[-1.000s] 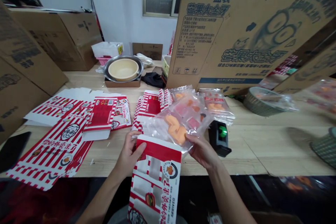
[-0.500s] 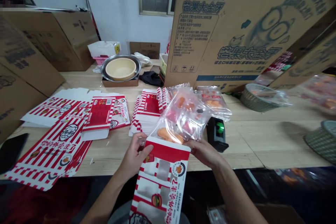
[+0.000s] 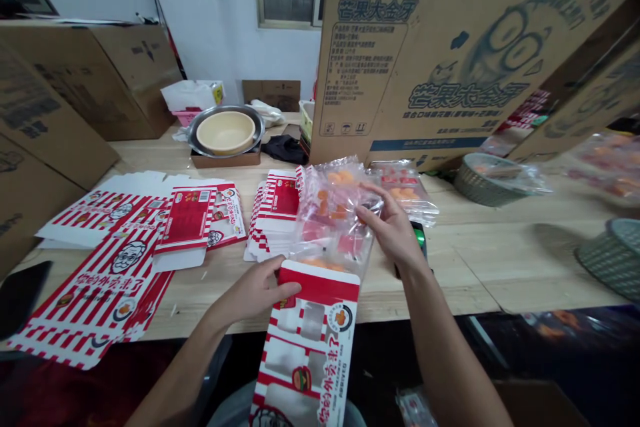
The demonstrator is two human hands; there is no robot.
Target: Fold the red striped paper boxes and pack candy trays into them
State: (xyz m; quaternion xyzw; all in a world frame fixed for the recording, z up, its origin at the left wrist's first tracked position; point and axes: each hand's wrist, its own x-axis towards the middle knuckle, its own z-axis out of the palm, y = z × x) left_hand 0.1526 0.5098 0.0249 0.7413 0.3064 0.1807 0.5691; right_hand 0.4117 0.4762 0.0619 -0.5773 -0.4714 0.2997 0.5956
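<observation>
My left hand grips the open top edge of a red-and-white striped carton that hangs over the table's near edge toward my lap. My right hand is closed on the upper part of a clear plastic packet of orange and red sweets. The packet's lower end sits inside the carton's mouth. More clear packets lie just behind my right hand.
Flat striped cartons lie spread on the left of the wooden table, with a stack in the middle. A black tape dispenser sits behind my right wrist. Big cardboard boxes stand behind, baskets at right, a bowl at the back.
The packet has slid deeper into the carton. My right hand moved from the packet's lower edge up to its top. The left hand kept its hold on the carton's rim.
</observation>
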